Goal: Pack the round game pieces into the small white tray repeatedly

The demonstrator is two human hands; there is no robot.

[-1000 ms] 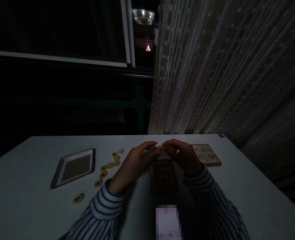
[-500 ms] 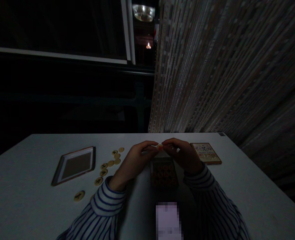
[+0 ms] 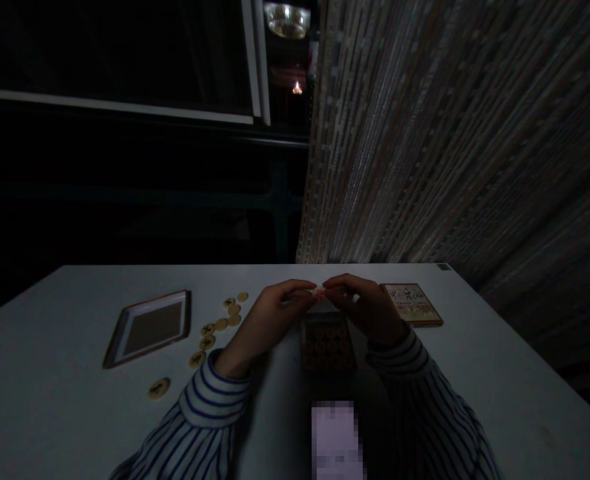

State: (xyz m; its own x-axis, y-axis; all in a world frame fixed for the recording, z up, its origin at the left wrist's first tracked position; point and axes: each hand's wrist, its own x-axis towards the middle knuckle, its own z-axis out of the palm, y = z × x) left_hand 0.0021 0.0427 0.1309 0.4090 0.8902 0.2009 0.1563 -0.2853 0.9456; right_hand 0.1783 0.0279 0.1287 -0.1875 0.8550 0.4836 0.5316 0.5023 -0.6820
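A small round Chinese chess piece (image 3: 319, 293) with a red mark is pinched between the fingertips of both hands. My left hand (image 3: 279, 308) grips its left side, and my right hand (image 3: 359, 305) grips the right side. Just below the hands lies an open box (image 3: 302, 343) with several round pieces in rows, dim in shadow. Left of my left forearm, loose chess pieces (image 3: 207, 342) form an uneven line, some with dark marks and some plain. One more piece (image 3: 159, 387) sits apart, nearer to me.
An open shallow box lid (image 3: 189, 312) rests at the left of the white table (image 3: 65, 320). A flat printed box or booklet (image 3: 415, 305) lies right of my right hand. A pixelated pale rectangle (image 3: 335, 437) is at the near edge. A string curtain (image 3: 375, 133) hangs behind.
Both hands stay in nearly the same place. The piece between them has turned slightly, so its red mark looks different. The whole view has shifted a little.
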